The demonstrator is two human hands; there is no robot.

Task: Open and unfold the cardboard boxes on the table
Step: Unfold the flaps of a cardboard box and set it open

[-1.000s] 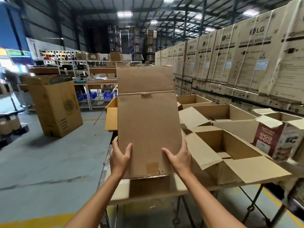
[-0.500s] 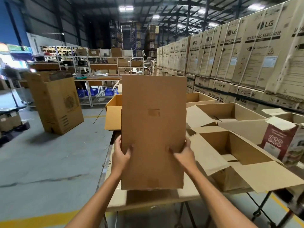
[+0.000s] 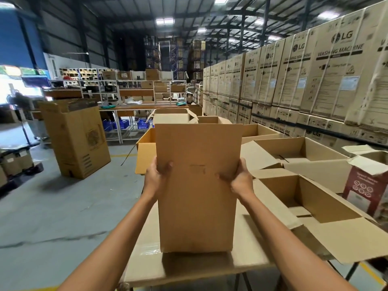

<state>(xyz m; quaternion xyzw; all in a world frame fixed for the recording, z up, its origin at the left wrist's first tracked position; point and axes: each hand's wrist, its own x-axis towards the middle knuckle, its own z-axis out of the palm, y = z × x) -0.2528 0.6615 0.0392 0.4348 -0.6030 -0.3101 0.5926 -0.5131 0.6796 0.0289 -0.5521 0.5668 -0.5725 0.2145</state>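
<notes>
I hold a plain brown cardboard box point(image 3: 197, 206) upright in front of me, its broad face toward the camera and its lower edge just above the table point(image 3: 189, 267). My left hand point(image 3: 156, 178) grips its left edge at mid height, thumb on the front face. My right hand point(image 3: 239, 179) grips the right edge the same way. Several opened boxes stand to the right, the nearest open box point(image 3: 304, 198) with its flaps spread out, and another open box point(image 3: 302, 158) behind it.
An orange-brown open box point(image 3: 144, 152) sits behind the held one at the table's left. A printed maroon carton point(image 3: 365, 190) stands at far right. A tall carton point(image 3: 75, 139) stands on the floor to the left. Stacked washing-machine cartons point(image 3: 315, 80) wall the right side.
The box's upper flap has folded down, leaving one flat tall face. Both hands slid up its sides from near the bottom to mid height, and the box has dropped lower in view.
</notes>
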